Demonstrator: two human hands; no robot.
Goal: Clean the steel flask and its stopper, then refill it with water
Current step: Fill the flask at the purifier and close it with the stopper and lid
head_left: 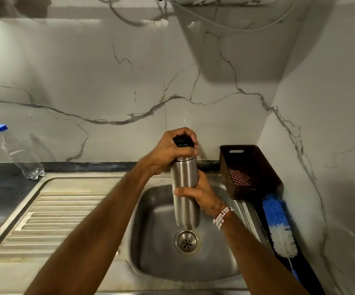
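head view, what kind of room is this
Probably a home kitchen: a steel sink with a ribbed drainboard, a marble-look wall behind it, and a bottle brush lying to its right.

The dark counter [0, 184] carries a steel sink [157, 241]. A plastic bottle [21, 154] stands at rear left. A brown basket [251, 171] sits at rear right, with a brush [278, 222] lying just in front of it.

The left hand [168, 150] covers most of the round black stopper [183, 142]. The right hand [204, 194] hides part of the cylindrical steel flask [184, 177] on its right side.
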